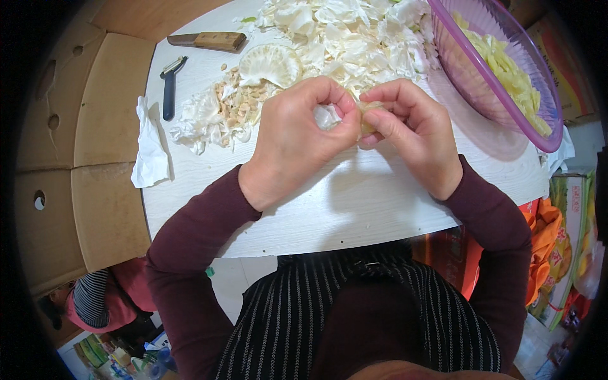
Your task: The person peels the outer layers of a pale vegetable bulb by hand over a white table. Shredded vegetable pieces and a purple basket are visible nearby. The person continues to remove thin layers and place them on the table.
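Above the white table, my left hand and my right hand meet fingertip to fingertip. Between them is a small piece of pale yellow pomelo flesh, pinched by the right thumb and fingers. Whitish membrane shows inside the curl of my left fingers, which also touch the piece. Just beyond my hands lies a large heap of white peel and membrane. A pomelo segment rests beside a pile of seeds. At the right, a purple plastic basket holds peeled yellow flesh.
A wooden-handled knife and a dark-handled peeler lie at the table's left. Crumpled white tissue sits at the left edge, against cardboard. Orange cloth and printed boxes stand at lower right. Another person is at lower left.
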`<state>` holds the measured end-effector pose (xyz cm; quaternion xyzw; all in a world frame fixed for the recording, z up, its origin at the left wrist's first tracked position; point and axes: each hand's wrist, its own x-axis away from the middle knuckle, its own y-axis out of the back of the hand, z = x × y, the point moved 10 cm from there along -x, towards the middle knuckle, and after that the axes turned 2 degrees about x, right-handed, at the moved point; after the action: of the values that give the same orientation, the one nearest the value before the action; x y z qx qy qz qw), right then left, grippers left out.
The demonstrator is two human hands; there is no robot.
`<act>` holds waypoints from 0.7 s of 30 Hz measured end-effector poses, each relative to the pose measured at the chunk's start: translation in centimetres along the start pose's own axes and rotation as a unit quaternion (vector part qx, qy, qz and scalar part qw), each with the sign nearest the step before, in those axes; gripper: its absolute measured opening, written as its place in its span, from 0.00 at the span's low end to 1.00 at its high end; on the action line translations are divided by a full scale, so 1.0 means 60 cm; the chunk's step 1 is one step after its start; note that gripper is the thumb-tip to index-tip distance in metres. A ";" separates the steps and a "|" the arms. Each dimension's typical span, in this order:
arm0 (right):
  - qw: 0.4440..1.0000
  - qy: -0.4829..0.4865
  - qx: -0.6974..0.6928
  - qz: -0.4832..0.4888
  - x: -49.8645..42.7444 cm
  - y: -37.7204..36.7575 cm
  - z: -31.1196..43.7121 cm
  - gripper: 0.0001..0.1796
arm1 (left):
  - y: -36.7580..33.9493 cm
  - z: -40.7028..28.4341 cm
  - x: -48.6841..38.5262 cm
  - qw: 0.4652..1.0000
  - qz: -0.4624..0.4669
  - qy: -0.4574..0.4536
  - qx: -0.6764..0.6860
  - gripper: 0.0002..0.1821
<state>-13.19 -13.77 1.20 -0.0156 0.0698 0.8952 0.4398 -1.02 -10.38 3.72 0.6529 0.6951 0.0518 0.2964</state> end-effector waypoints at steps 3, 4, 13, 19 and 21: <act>0.998 -0.012 -0.054 -0.005 -0.005 0.001 -0.007 0.11 | 0.005 0.004 -0.001 0.999 -0.022 0.004 0.024 0.05; 0.997 -0.015 -0.072 -0.008 -0.006 0.004 -0.009 0.11 | 0.007 0.007 -0.002 0.999 -0.030 0.011 0.043 0.05; 0.998 0.018 -0.060 -0.011 -0.004 0.003 -0.008 0.12 | 0.011 0.011 -0.006 1.000 -0.002 0.020 0.005 0.08; 0.999 0.037 -0.031 -0.011 -0.003 0.001 -0.003 0.14 | 0.014 -0.002 -0.007 1.000 -0.005 -0.028 -0.011 0.07; 0.999 0.047 -0.016 -0.007 -0.002 -0.001 0.001 0.14 | 0.014 -0.003 -0.008 0.999 -0.008 -0.037 -0.008 0.07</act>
<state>-13.06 -13.83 1.26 -0.0655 0.0756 0.8915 0.4418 -0.39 -10.63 4.44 0.6466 0.6882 0.0305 0.3278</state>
